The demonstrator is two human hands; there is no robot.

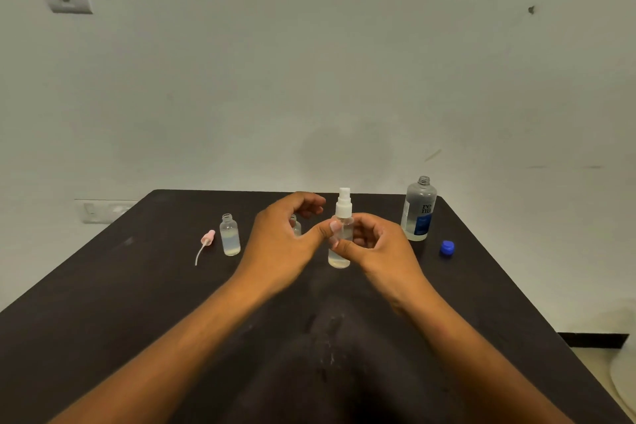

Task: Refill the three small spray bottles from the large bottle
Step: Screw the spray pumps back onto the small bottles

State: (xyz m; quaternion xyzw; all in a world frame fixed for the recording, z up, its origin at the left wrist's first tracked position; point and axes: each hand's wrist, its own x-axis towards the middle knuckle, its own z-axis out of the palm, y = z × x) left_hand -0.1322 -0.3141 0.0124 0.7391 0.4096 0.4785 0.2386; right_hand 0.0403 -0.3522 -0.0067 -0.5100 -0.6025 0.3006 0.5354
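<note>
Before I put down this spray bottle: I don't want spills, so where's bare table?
Free: the table left of the pink sprayer head and the near right edge below the blue cap. Crowded: between the open small bottle and large bottle.

We see the capped spray bottle [340, 234] upright at the middle, clear, part filled, with a white pump top. Left of it stands an uncapped bottle [230, 234], part filled, its pink sprayer [205, 243] lying just left. A third bottle [295, 225] peeks out between them. Right of the capped one stands the large bottle [417, 208], open, its blue cap [446, 247] nearby.
</note>
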